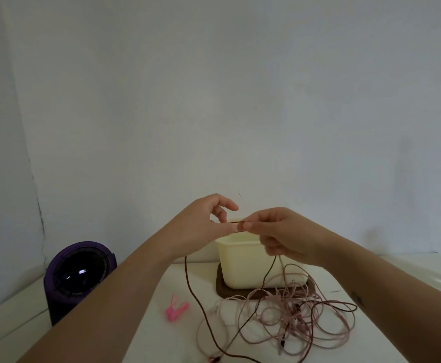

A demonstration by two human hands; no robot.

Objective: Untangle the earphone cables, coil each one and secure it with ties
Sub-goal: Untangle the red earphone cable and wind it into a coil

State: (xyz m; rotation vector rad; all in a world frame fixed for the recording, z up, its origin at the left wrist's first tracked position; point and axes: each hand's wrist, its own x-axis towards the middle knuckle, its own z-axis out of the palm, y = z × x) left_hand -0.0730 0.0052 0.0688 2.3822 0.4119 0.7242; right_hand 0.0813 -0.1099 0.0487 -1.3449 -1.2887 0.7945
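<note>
Thin, limp earphone wire to deal with: probably light and soft, prone to slide through fingertips and to snag on itself, so best taken in a fingertip pinch close to a plug or free end, never yanked through a knot. Held up above the middle of the tabletop [161,289], a dark cable [191,289], with a short stretch pulled taut between the two hands and the rest dropping in two strands toward the near edge. Left hand [201,226]: thumb and a finger closed on that stretch, forefinger lifted free and slightly bent. Right hand [282,235]: fingertips pinching the same stretch, lower fingers curled, perhaps round the hanging strand, though hard to tell. Lying loose toward the near right of the tabletop, a tangle of pink cable [300,320], crossed by the dark one. Left of the tangle, pink ties [176,309], untouched. Toward the far edge, a cream tub [240,263] on a dark tray [220,286]; beside the left edge, a purple speaker [80,271]
</note>
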